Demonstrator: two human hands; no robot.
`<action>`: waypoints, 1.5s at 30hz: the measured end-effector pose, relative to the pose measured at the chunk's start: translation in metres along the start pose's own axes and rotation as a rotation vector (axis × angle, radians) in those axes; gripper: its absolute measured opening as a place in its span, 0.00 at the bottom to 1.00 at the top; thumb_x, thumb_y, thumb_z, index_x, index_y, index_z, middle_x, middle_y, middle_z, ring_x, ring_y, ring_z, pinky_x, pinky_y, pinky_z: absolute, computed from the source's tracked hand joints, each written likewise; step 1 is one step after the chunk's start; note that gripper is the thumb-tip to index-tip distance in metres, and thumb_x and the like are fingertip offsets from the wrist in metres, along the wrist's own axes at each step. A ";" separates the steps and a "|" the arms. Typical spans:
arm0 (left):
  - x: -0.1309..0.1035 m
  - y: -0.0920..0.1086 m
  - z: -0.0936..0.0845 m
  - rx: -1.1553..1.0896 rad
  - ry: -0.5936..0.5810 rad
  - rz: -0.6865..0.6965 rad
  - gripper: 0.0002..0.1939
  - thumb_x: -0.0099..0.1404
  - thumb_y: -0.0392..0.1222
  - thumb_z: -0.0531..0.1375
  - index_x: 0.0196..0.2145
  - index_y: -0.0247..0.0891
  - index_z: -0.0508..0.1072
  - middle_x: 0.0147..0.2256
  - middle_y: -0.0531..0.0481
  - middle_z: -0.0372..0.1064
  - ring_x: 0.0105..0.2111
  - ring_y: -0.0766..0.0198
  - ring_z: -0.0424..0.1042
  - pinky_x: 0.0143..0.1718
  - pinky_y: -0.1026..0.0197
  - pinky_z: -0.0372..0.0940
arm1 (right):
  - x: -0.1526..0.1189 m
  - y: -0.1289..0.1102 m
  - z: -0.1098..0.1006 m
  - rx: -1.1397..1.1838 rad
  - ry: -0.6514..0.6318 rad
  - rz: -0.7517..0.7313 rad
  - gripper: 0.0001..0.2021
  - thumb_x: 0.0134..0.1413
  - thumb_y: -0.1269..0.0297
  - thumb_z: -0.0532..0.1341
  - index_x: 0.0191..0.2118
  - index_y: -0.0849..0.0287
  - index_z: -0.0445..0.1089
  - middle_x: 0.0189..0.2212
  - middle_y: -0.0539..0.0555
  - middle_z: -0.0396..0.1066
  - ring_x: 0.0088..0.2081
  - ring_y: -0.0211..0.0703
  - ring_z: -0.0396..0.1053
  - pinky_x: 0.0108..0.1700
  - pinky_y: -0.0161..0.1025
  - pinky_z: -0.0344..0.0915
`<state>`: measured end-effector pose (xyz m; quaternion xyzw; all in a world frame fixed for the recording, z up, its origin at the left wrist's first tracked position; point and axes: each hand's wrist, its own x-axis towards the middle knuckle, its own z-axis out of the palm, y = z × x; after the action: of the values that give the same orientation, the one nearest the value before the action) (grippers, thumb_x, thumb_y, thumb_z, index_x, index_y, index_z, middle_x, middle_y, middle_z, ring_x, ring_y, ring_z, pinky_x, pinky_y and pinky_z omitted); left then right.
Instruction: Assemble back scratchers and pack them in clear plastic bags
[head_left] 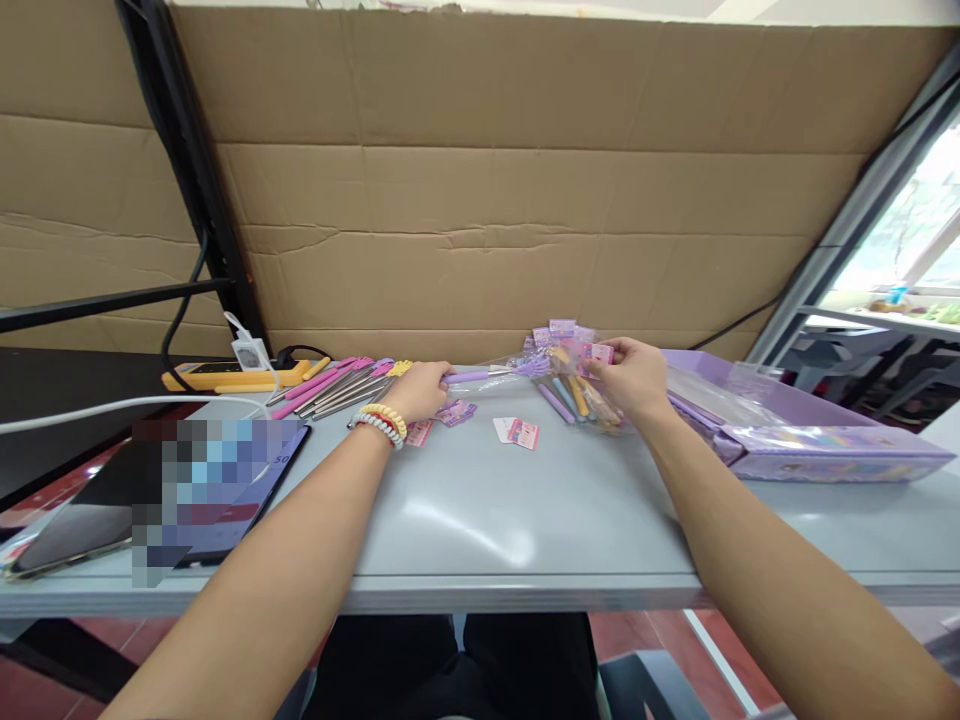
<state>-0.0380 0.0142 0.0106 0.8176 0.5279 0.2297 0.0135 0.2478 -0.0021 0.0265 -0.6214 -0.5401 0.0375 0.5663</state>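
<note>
My left hand [424,392] is closed at the near end of a slim purple stick-like item [469,377], whose far end meets clear plastic. My right hand [632,378] pinches a clear plastic packet with a pink printed label [601,353]. Under and beside that hand lie several wrapped slim items with coloured handles [576,396], purple, blue and yellow. Left of my left hand, metal-shafted items [346,388] with pink, purple and yellow ends lie in a row. Small printed cards [523,433] rest between the hands, and purple ones [456,412] lie beside my left wrist.
An open purple box [832,452] stands on the right of the grey table [480,520]. A tablet [244,480] and a phone [82,510] lie at left. Behind them are a yellow power strip [225,377] and white cable. A cardboard wall [495,200] closes the back.
</note>
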 end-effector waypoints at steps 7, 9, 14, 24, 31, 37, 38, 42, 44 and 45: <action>0.001 -0.001 0.000 0.004 0.000 -0.001 0.19 0.57 0.33 0.50 0.43 0.39 0.73 0.34 0.48 0.74 0.35 0.61 0.71 0.35 0.64 0.61 | -0.002 0.001 0.002 0.193 -0.026 0.031 0.14 0.25 0.64 0.70 0.24 0.58 0.66 0.20 0.51 0.71 0.24 0.45 0.70 0.26 0.40 0.68; 0.001 -0.002 0.000 -0.006 -0.001 -0.005 0.19 0.57 0.33 0.50 0.43 0.39 0.73 0.34 0.48 0.74 0.35 0.61 0.71 0.35 0.64 0.62 | -0.004 0.000 0.003 0.209 -0.045 0.006 0.14 0.27 0.63 0.69 0.25 0.59 0.67 0.21 0.51 0.72 0.25 0.44 0.71 0.28 0.39 0.69; 0.000 -0.002 -0.001 -0.013 -0.004 -0.025 0.19 0.57 0.33 0.50 0.43 0.40 0.73 0.34 0.49 0.74 0.36 0.62 0.71 0.36 0.65 0.62 | -0.007 -0.001 0.006 0.341 -0.233 -0.021 0.16 0.32 0.64 0.67 0.34 0.61 0.71 0.28 0.52 0.74 0.31 0.44 0.72 0.36 0.42 0.70; 0.002 -0.007 0.002 0.006 0.004 -0.025 0.18 0.57 0.34 0.51 0.44 0.41 0.72 0.34 0.48 0.74 0.35 0.60 0.71 0.34 0.64 0.62 | 0.002 0.013 0.014 0.459 -0.374 -0.001 0.08 0.38 0.70 0.59 0.29 0.60 0.72 0.27 0.50 0.74 0.32 0.44 0.72 0.44 0.47 0.69; 0.001 -0.004 0.001 -0.011 -0.014 -0.033 0.19 0.56 0.33 0.51 0.44 0.40 0.72 0.31 0.49 0.74 0.35 0.61 0.71 0.35 0.64 0.62 | -0.002 0.008 0.009 0.385 -0.286 0.060 0.10 0.34 0.71 0.61 0.29 0.61 0.73 0.22 0.50 0.73 0.28 0.45 0.72 0.37 0.44 0.71; 0.002 -0.007 0.002 0.007 0.000 -0.032 0.19 0.56 0.33 0.51 0.43 0.41 0.73 0.33 0.49 0.74 0.35 0.61 0.71 0.34 0.64 0.61 | -0.005 0.005 0.008 0.293 -0.407 -0.062 0.11 0.38 0.69 0.60 0.32 0.63 0.74 0.27 0.51 0.74 0.32 0.42 0.71 0.39 0.42 0.69; 0.002 -0.007 0.003 0.011 0.000 -0.030 0.19 0.56 0.33 0.51 0.43 0.41 0.73 0.33 0.49 0.74 0.35 0.61 0.71 0.34 0.64 0.61 | -0.005 0.007 0.009 0.300 -0.412 -0.061 0.11 0.39 0.69 0.59 0.32 0.62 0.74 0.27 0.51 0.74 0.32 0.42 0.71 0.40 0.42 0.69; 0.003 -0.008 0.004 0.022 0.001 -0.008 0.18 0.56 0.33 0.50 0.42 0.41 0.73 0.32 0.49 0.74 0.34 0.61 0.71 0.33 0.64 0.60 | -0.001 0.014 0.013 0.316 -0.397 -0.030 0.09 0.40 0.69 0.58 0.29 0.61 0.74 0.26 0.51 0.74 0.30 0.41 0.71 0.41 0.44 0.70; 0.002 -0.007 0.003 0.023 -0.001 0.002 0.18 0.56 0.33 0.50 0.42 0.41 0.73 0.31 0.49 0.73 0.33 0.61 0.70 0.32 0.64 0.60 | 0.000 0.017 0.014 0.308 -0.351 -0.007 0.07 0.39 0.69 0.58 0.27 0.60 0.73 0.26 0.51 0.73 0.29 0.43 0.72 0.40 0.45 0.71; 0.002 -0.006 0.003 0.022 -0.001 0.002 0.18 0.56 0.33 0.50 0.42 0.41 0.73 0.31 0.49 0.73 0.33 0.61 0.70 0.32 0.64 0.60 | 0.001 0.017 0.014 0.309 -0.327 0.006 0.07 0.39 0.70 0.59 0.27 0.61 0.73 0.26 0.51 0.73 0.29 0.44 0.72 0.39 0.46 0.71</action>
<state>-0.0411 0.0190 0.0071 0.8183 0.5295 0.2235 0.0047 0.2495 0.0120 0.0092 -0.5145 -0.6107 0.2221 0.5594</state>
